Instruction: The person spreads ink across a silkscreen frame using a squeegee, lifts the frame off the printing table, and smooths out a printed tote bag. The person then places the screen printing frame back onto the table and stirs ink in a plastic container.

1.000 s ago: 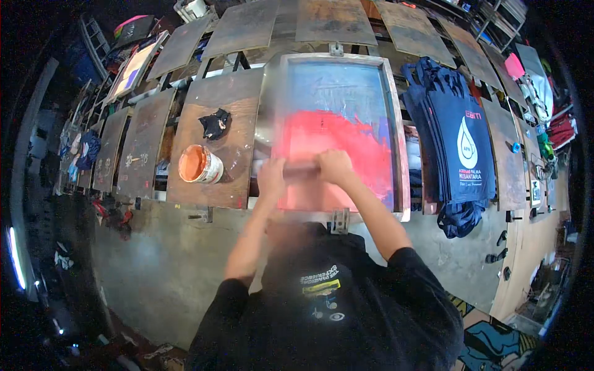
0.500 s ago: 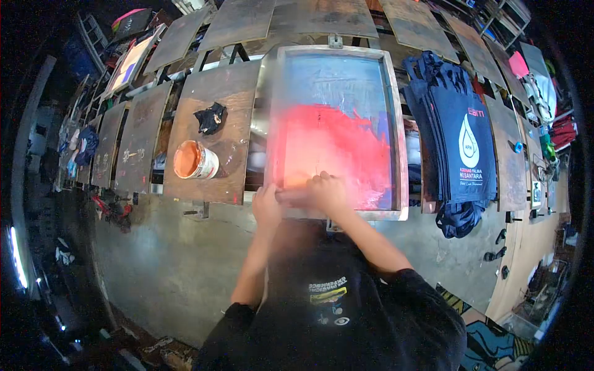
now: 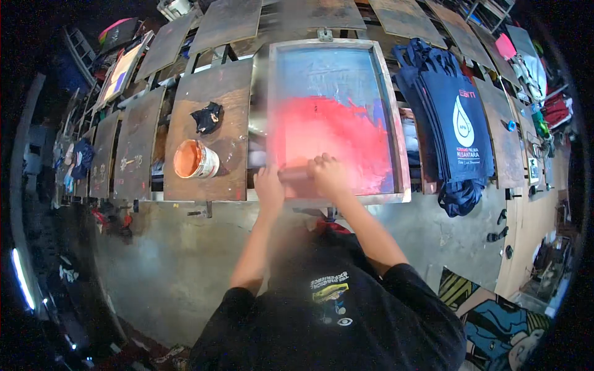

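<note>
Flat dark boards (image 3: 139, 148) are set out in rows above a concrete floor (image 3: 167, 260), as seen from the head. Near the middle, a rimmed screen frame (image 3: 388, 117) is clamped at its far edge. Its blue mesh (image 3: 328, 71) is covered with red ink (image 3: 328, 123) over the nearer part. A bar (image 3: 296, 175) is held across the ink, near the near rim, by 2 hands. Its right end is gripped by the right hand (image 3: 329, 176), fingers curled over it; its left end is grasped by the left hand (image 3: 268, 187), beside the left rim, where the finger detail is blurred. Open room is left beyond the bar to the far rim, and to the right of the right hand. Past the left rim, a narrow gap is followed by a brown board (image 3: 213, 83), on which a bucket (image 3: 210, 162) and a black cloth (image 3: 208, 117) are placed. Past the right rim, navy bags (image 3: 442, 123) are stacked, separated from the frame by another gap.
</note>
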Available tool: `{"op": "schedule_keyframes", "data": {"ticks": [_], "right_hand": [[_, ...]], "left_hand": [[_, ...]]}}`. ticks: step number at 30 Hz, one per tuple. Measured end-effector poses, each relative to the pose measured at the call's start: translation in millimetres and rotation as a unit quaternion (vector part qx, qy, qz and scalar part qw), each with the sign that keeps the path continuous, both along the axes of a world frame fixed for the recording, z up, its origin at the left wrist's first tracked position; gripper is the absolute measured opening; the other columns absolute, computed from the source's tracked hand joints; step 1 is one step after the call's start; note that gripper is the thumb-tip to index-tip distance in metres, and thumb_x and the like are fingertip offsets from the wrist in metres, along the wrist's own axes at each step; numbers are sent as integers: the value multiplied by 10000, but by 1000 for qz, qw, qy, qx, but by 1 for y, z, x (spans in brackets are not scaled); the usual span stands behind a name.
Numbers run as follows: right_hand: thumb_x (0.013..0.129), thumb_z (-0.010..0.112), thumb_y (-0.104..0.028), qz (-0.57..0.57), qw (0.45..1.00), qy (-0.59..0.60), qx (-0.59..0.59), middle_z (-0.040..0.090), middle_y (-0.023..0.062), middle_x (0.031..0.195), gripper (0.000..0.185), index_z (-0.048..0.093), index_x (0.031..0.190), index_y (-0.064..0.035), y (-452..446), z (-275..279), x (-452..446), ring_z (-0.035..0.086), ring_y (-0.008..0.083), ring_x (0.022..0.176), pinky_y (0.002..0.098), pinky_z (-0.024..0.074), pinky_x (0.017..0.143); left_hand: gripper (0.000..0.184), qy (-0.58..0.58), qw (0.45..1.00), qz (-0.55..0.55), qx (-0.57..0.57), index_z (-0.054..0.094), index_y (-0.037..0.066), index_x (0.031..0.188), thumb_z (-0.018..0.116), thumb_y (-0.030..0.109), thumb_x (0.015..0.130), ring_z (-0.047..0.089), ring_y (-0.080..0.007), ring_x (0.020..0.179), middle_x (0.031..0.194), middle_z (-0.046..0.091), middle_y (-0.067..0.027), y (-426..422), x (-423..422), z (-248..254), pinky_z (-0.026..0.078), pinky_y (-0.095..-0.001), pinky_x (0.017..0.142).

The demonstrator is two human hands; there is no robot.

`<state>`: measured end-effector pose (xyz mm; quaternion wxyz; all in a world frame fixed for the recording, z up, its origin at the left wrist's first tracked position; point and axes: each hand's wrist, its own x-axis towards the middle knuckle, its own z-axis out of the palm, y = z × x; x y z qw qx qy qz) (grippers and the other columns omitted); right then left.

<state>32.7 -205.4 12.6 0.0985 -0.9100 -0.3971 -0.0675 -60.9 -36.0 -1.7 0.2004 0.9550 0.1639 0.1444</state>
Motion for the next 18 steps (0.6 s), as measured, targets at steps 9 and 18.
{"op": "schedule_keyframes", "data": {"ticks": [9,18], "right_hand": [[728,672,-208,13,989,90,-118,696,96,827,179,696,880,-116,1,14,6,672,270,818,410,568,700],[673,806,-286,-36,998,29,-34,672,60,856,269,645,825,-133,19,6,26,651,270,878,437,529,711]], "left_hand": [[383,30,997,-65,-35,598,85,932,821,235,659,585,-327,966,920,647,-106,14,-13,19,421,-477,799],[388,-102,990,-98,15,563,90,853,832,248,622,584,-312,884,859,633,-95,36,35,-6,406,-460,722]]}}
